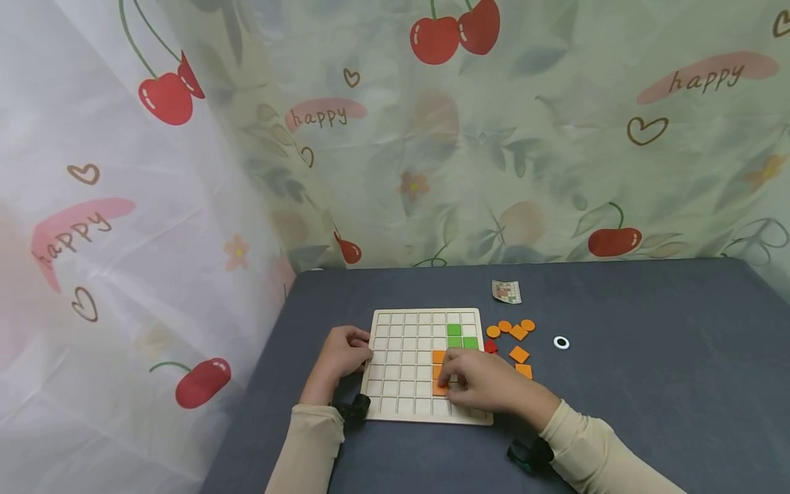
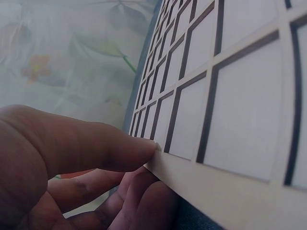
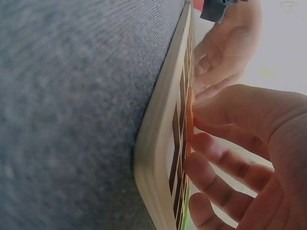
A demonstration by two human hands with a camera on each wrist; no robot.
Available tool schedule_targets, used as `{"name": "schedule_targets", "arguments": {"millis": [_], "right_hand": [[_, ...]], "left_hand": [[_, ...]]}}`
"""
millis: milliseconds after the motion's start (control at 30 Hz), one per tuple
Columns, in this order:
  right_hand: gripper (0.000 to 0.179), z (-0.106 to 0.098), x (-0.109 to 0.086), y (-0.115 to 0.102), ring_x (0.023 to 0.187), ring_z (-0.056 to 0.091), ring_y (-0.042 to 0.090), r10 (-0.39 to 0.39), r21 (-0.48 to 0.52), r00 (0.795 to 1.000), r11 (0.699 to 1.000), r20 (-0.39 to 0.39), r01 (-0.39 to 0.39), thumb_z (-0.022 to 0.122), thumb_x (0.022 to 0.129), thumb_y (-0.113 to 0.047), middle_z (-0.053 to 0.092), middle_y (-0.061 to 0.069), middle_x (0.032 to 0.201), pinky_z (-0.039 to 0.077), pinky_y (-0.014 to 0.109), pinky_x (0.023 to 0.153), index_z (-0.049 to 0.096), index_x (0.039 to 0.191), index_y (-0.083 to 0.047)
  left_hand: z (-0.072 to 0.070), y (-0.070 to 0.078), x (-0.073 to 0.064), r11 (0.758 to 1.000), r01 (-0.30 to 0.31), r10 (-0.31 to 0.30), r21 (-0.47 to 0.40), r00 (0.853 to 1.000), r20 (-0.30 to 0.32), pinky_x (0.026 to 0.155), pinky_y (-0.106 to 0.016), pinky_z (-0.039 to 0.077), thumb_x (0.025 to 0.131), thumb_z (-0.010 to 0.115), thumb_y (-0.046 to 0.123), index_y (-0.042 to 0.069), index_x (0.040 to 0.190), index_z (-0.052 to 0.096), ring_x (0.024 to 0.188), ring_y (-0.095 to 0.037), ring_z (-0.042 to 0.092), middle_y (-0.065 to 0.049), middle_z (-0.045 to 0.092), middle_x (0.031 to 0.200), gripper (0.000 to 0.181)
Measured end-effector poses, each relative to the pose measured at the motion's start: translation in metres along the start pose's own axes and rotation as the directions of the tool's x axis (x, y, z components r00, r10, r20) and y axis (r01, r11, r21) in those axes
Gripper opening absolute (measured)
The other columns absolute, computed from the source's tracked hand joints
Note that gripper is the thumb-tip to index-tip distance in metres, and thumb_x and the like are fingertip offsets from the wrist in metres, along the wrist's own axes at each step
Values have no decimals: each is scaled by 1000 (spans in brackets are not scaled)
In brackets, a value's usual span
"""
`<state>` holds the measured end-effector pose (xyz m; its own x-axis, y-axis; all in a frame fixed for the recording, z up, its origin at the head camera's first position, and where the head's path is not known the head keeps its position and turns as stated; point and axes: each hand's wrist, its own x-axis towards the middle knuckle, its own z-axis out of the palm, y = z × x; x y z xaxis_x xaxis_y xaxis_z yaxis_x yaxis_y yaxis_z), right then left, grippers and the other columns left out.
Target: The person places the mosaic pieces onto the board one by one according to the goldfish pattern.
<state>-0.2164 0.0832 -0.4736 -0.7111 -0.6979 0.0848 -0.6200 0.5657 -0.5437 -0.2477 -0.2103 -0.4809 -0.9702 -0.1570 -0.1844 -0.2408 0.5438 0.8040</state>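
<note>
Dark surface (image 1: pixel 648 384), gridded board (image 1: pixel 402 372): left hand (image 1: pixel 341 358) pinching the 9 o'clock edge, right hand (image 1: pixel 484 379) touching an orange tile (image 1: pixel 437 390) around 5 o'clock, can't tell if fingers grip tbh.

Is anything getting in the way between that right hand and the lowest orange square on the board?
Nothing visible is. The right hand is at the lowest orange square on the board, with no loose piece between; the red piece lies off by the board's right edge.
</note>
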Motion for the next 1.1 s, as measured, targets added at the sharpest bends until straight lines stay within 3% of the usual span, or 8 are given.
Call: {"name": "schedule_targets", "arguments": {"millis": [500, 767, 1100], "right_hand": [[8, -3, -3, 0, 76, 56, 4, -1, 18, 1000, 1000, 1, 1, 79, 91, -14, 64, -7, 100, 48, 21, 67, 81, 97, -18], [12, -36, -17, 12, 81, 59, 6, 26, 57, 998, 998, -55, -22, 75, 95, -11, 67, -4, 106, 53, 24, 71, 80, 104, -16], [10, -75, -56, 40, 77, 58, 5, 119, 63, 990, 991, -81, -114, 77, 97, -14, 66, -5, 103, 54, 24, 67, 80, 106, -17]], "left_hand": [[1, -1, 0, 1000, 6, -6, -13, 1000, 9, 63, -33, 60, 88, 75, 2, 0, 119, 72, 77, -23, 67, -14, 68, 98, 31], [-1, 0, -1, 1000, 2, -2, -14, 1000, 20, 63, -34, 60, 88, 74, 2, 0, 119, 72, 76, -23, 67, -14, 68, 97, 31], [-1, 0, -2, 999, 7, -5, -34, 999, 39, 64, -34, 59, 89, 72, 2, 0, 120, 72, 77, -23, 67, -15, 69, 99, 30]]}}
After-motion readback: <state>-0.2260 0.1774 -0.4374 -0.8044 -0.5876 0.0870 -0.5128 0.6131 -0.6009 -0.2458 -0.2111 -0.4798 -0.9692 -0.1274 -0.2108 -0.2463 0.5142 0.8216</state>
